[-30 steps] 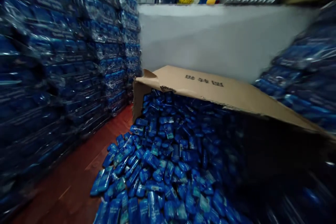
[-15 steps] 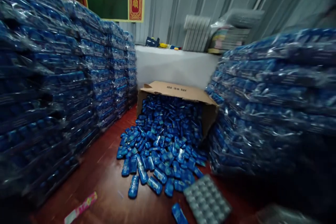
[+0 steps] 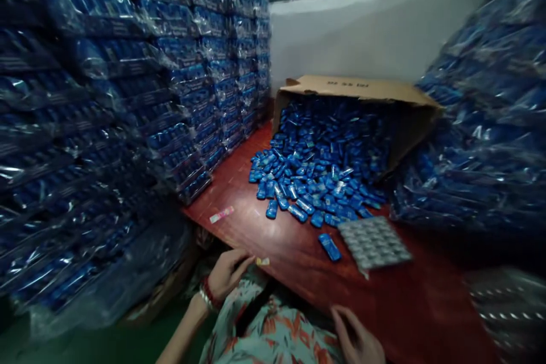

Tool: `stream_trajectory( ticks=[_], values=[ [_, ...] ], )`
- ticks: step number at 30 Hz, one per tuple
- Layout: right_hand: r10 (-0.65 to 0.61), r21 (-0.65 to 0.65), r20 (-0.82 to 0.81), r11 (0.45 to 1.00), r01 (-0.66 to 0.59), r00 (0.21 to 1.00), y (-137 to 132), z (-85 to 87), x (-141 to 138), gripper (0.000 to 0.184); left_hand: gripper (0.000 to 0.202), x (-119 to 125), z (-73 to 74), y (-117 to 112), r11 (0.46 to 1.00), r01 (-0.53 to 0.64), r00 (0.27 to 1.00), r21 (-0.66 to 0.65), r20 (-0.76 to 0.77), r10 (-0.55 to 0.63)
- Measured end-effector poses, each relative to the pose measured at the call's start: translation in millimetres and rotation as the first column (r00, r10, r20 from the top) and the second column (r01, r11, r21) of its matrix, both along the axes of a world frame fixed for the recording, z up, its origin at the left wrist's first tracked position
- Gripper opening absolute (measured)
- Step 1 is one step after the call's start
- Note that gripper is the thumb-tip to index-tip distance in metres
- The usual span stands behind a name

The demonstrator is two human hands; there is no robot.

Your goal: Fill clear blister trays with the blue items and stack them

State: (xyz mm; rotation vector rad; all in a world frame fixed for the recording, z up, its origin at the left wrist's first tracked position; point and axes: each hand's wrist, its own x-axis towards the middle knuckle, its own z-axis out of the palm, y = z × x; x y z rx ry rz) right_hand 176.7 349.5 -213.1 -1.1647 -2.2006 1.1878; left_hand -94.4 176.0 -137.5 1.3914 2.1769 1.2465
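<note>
- My left hand [image 3: 228, 276] had come into the lower middle of the frame. Its fingers were curled at the near edge of the desk [image 3: 273, 233], with the tips against a small yellow scrap [image 3: 263, 261]. I could not tell whether they pinched the scrap or only touched it.
- My right hand [image 3: 357, 336] had also appeared, at the bottom edge right of centre. It lay slack, fingers loosely bent, and I saw nothing in it.
- Half a second earlier neither hand showed. The view had been higher, taking in the wall above, and it had since tipped down towards my lap and the floral cloth [image 3: 277, 327].
- The heap of blue packets [image 3: 315, 173] had not changed. It spilled from the tipped cardboard box [image 3: 362, 90] as before, now sitting upper right of centre and well apart from both hands.
- One stray blue packet [image 3: 330, 246] lay just beside the grey blister tray [image 3: 375, 242], right of centre, in the same relation as before. They were the nearest pieces to my right hand but clear of it.
- The pink strip [image 3: 222, 214] lay on the desk above my left hand, untouched.
- The wrapped stacks [image 3: 106, 96] filled the left of the frame, and more wrapped stacks [image 3: 490, 125] blurred the right.
- Only my view and hands had moved, and the packets had not yet been handled.
</note>
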Motion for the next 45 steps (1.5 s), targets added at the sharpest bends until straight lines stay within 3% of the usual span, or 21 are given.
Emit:
stream_trajectory(
  ticks=[3, 6, 9, 12, 16, 21, 24, 26, 29, 32, 35, 38, 39, 40, 42, 45],
  values=[
    [0.065, 0.211, -0.087, 0.976, -0.045, 0.994, 19, 15.9, -24, 0.035, 0.035, -17, -26.2, 8, 0.992, -0.122, 0.991, 0.032, -0.055, 0.124],
    [0.044, 0.387, -0.093, 0.922, -0.004, 0.995, 41, 24.8, -41, 0.04, 0.045, -58, -56.6, 15, 0.96, -0.278, 0.95, 0.039, -0.134, 0.281],
    [-0.003, 0.412, -0.078, 0.91, 0.035, 0.997, 62, 19.2, -49, 0.046, 0.073, -99, -79.4, 29, 0.918, -0.377, 0.915, -0.127, -0.206, 0.347],
    [-0.018, 0.397, -0.098, 0.916, 0.055, 0.995, 71, 2.1, -56, 0.045, 0.096, -119, -90.1, 56, 0.88, -0.347, 0.922, -0.324, -0.289, 0.257],
    [0.005, 0.461, -0.087, 0.887, 0.036, 0.996, 71, -30.3, -82, 0.048, 0.108, -108, -84.1, 114, 0.808, -0.216, 0.948, -0.548, -0.317, 0.038],
    [0.06, 0.554, -0.07, 0.832, -0.011, 0.996, 88, -52.2, -125, 0.046, 0.086, -65, -61.6, 180, 0.765, -0.164, 0.965, -0.623, -0.264, -0.008],
    [0.076, 0.596, -0.049, 0.802, -0.032, 0.996, 104, -49.0, -137, 0.044, 0.084, -48, -60.2, 192, 0.801, -0.043, 0.977, -0.597, -0.191, -0.09],
    [0.063, 0.625, -0.051, 0.78, -0.017, 0.997, 112, -46.9, -134, 0.043, 0.075, -51, -64.4, 190, 0.872, -0.008, 0.988, -0.489, -0.137, -0.068],
    [0.076, 0.698, -0.114, 0.715, 0.026, 0.99, 115, -49.3, -116, 0.04, 0.053, -89, -65.8, 187, 0.977, -0.149, 0.987, -0.155, -0.091, 0.136],
    [0.104, 0.747, -0.158, 0.663, 0.05, 0.982, 111, -51.4, -95, 0.036, 0.051, -160, -55.5, 197, 0.92, -0.382, 0.92, 0.092, -0.061, 0.388],
    [0.036, 0.764, -0.18, 0.634, 0.117, 0.983, 111, -43.8, -79, 0.035, 0.059, -233, -44.6, 223, 0.835, -0.55, 0.835, -0.004, 0.005, 0.55],
    [-0.067, 0.826, -0.213, 0.521, 0.216, 0.975, 122, -24.6, -69, 0.029, 0.061, -279, -42.2, 256, 0.836, -0.544, 0.834, -0.078, 0.059, 0.548],
    [-0.126, 0.828, -0.203, 0.507, 0.239, 0.971, 127, -16.6, -67, 0.028, 0.06, -286, -43.4, 265, 0.842, -0.53, 0.841, -0.097, 0.071, 0.537],
    [-0.198, 0.815, -0.18, 0.519, 0.259, 0.964, 133, -8.4, -64, 0.029, 0.057, -291, -45.4, 274, 0.851, -0.514, 0.849, -0.112, 0.078, 0.523],
    [-0.337, 0.746, -0.106, 0.595, 0.299, 0.935, 145, 5.3, -59, 0.042, 0.052, -291, -51.6, 288, 0.869, -0.477, 0.869, -0.13, 0.078, 0.488],
    [-0.444, 0.594, -0.087, 0.695, 0.404, 0.892, 163, 12.4, -50, 0.065, 0.048, -277, -64.7, 301, 0.886, -0.442, 0.889, -0.141, 0.061, 0.453]
  ],
)
